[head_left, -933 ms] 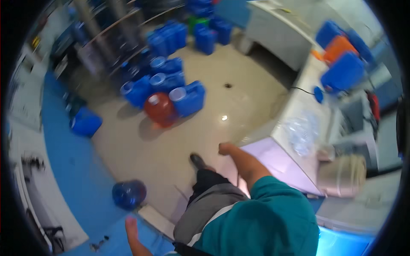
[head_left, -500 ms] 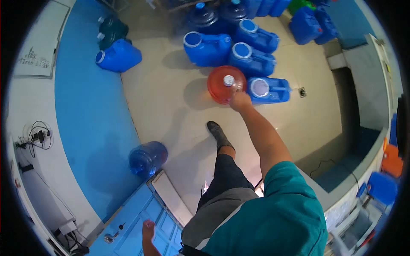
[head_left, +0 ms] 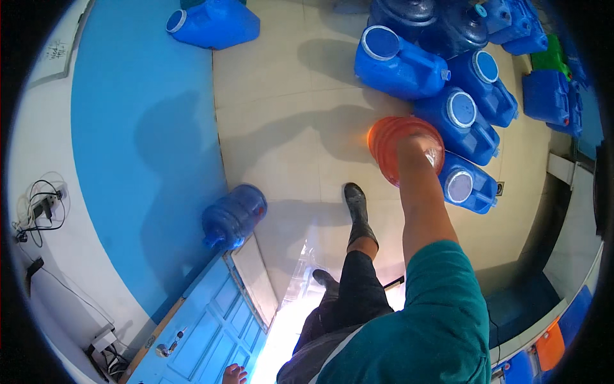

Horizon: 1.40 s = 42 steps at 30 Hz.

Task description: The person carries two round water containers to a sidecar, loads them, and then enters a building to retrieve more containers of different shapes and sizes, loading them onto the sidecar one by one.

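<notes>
My right arm reaches down to a translucent orange-red round water jug (head_left: 388, 153) on the floor. My right hand (head_left: 414, 144) is closed at the jug's neck, covering its cap, and most of the fingers are hidden. Against the jug's right side stands a blue jerrycan (head_left: 470, 182) with a pale round lid, and another blue jerrycan (head_left: 457, 121) is just behind. At the lower edge, near the blue door, my left hand (head_left: 235, 374) shows only in part; its fingers are loosely bent and apart, with nothing in them.
More blue jerrycans (head_left: 400, 67) and dark blue round jugs (head_left: 455, 29) crowd the back right. A blue jug (head_left: 235, 216) lies beside the left wall, near the open blue door (head_left: 204, 333). One jerrycan (head_left: 214, 24) rests by the far left wall. A floor drain (head_left: 500, 188) is at right.
My view has shifted, so the jugs appear farther right and nearer. My right hand now covers the cap that showed before. My left hand has dropped lower, mostly out of view.
</notes>
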### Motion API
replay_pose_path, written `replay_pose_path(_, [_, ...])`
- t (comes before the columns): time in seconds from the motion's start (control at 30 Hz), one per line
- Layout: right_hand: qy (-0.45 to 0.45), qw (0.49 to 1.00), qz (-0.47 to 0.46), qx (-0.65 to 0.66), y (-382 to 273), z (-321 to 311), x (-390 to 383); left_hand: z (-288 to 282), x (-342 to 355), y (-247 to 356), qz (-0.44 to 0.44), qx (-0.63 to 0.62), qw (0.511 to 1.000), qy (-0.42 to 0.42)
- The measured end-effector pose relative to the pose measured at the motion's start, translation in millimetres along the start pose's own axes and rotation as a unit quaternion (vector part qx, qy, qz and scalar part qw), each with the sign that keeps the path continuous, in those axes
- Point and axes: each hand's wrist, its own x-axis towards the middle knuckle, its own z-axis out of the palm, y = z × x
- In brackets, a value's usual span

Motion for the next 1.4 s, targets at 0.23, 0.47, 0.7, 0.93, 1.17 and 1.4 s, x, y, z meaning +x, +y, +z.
replay_pose_path(0.23, [-0.092, 0.996, -0.005, -0.012, 15, 32, -15, -6, 24, -2, 0.029, -0.044, 0.999, -0.008])
replay_pose_path(0.47, [-0.112, 0.991, -0.04, -0.059, -4, 103, -63, 24, 30, -60, 0.037, -0.045, 0.996, -0.071])
replay_pose_path(0.7, [-0.004, 0.99, -0.084, -0.114, 6, 251, -55, -1, 111, -170, 0.062, -0.013, 0.996, -0.056])
replay_pose_path(0.93, [-0.027, 0.996, -0.073, -0.041, 4, 413, -112, -17, 257, -234, 0.288, 0.207, 0.935, 0.013])
replay_pose_path(1.17, [-0.013, 0.983, -0.12, -0.14, -24, 551, -243, -20, 327, -325, 0.301, 0.036, 0.952, -0.047])
replay_pose_path(1.4, [0.042, 0.972, -0.158, -0.171, -53, 663, -360, -25, 409, -501, 0.28, 0.061, 0.958, -0.025])
